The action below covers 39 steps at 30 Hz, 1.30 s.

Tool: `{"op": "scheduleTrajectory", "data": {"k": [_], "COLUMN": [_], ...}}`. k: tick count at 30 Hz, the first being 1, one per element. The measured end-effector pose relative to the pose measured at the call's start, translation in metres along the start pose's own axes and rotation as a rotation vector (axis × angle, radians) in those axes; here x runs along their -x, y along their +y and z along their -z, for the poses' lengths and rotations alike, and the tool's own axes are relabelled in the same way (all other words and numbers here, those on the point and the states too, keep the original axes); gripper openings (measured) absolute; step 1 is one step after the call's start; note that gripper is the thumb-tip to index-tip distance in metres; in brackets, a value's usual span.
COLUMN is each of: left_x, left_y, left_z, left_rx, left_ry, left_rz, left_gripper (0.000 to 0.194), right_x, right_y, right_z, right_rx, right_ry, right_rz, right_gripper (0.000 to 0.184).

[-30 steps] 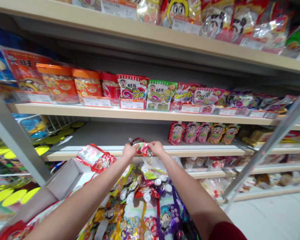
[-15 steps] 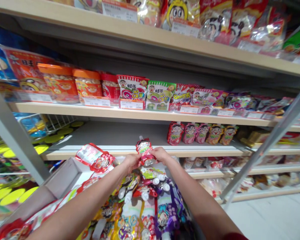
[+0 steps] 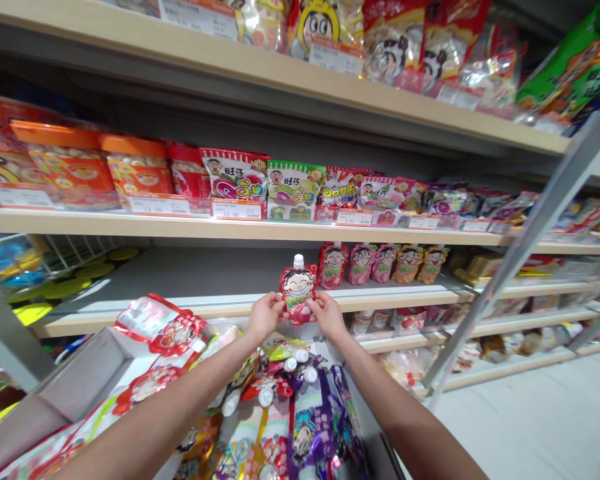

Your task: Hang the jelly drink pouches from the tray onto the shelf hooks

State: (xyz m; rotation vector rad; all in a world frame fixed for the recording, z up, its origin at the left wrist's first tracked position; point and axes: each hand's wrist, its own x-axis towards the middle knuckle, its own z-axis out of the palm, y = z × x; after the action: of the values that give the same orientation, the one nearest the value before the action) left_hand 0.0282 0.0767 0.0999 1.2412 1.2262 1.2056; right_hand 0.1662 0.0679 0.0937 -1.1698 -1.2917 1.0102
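Between my two hands I hold a red spouted jelly pouch [image 3: 299,291] upright, its white cap on top and its cartoon face toward me. My left hand [image 3: 266,315] pinches the pouch's left edge, and my right hand [image 3: 327,313] grips the lower right edge. Behind it, on the grey shelf [image 3: 220,270], stands a row of similar pouches: a red pouch [image 3: 333,265] nearest, then pink and orange ones. Below my hands, an open cardboard box [image 3: 80,381] holds many spouted pouches, among them a purple pouch [image 3: 307,420] and a red-and-clear pouch [image 3: 161,325].
Above, a shelf carries orange-lidded jars [image 3: 136,165] and gummy candy bags [image 3: 237,175] behind price tags. A slanted metal post [image 3: 517,247] stands at the right. Yellow-lidded tubs [image 3: 33,313] sit at the left. White floor [image 3: 535,400] shows at the lower right.
The red pouch has been raised and turned upright to face me, still in both hands. The view has shifted so the shelf goods appear further left.
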Motion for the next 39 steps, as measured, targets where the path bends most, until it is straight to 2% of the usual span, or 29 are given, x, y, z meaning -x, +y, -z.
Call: {"op": "scheduleTrajectory", "data": {"k": [5, 9, 12, 16, 22, 27, 34, 39], "left_x": [-0.012, -0.027, -0.042, -0.06, -0.074, -0.082, -0.098, -0.104], "left_y": [0.005, 0.008, 0.01, 0.007, 0.005, 0.01, 0.005, 0.003], "left_z": [-0.036, -0.064, -0.082, -0.099, -0.104, -0.104, -0.108, -0.109], "left_rx": [-0.095, -0.209, -0.304, -0.403, -0.624, -0.679, -0.683, -0.694], "left_ry": [-0.033, -0.005, 0.036, 0.085, 0.153, 0.159, 0.179, 0.188], "left_rz": [-0.117, -0.173, -0.205, -0.172, -0.136, -0.071, -0.078, -0.077], "left_gripper": [0.007, 0.009, 0.009, 0.012, 0.017, 0.023, 0.026, 0.023], "right_x": [-0.007, -0.017, -0.028, -0.044, -0.069, -0.087, -0.104, -0.11], "right_y": [0.003, 0.001, -0.001, 0.006, 0.031, 0.041, 0.051, 0.056], "right_z": [0.035, 0.058, 0.07, 0.078, 0.083, 0.085, 0.089, 0.092], "right_rx": [-0.062, -0.07, -0.056, -0.022, -0.043, 0.022, 0.376, 0.464], "right_ry": [0.063, 0.119, 0.161, 0.207, 0.197, 0.223, 0.31, 0.343], "right_rz": [0.048, 0.066, 0.089, 0.086, 0.067, 0.057, 0.128, 0.176], "right_gripper": [0.022, 0.027, 0.031, 0.031, 0.022, 0.016, 0.023, 0.024]}}
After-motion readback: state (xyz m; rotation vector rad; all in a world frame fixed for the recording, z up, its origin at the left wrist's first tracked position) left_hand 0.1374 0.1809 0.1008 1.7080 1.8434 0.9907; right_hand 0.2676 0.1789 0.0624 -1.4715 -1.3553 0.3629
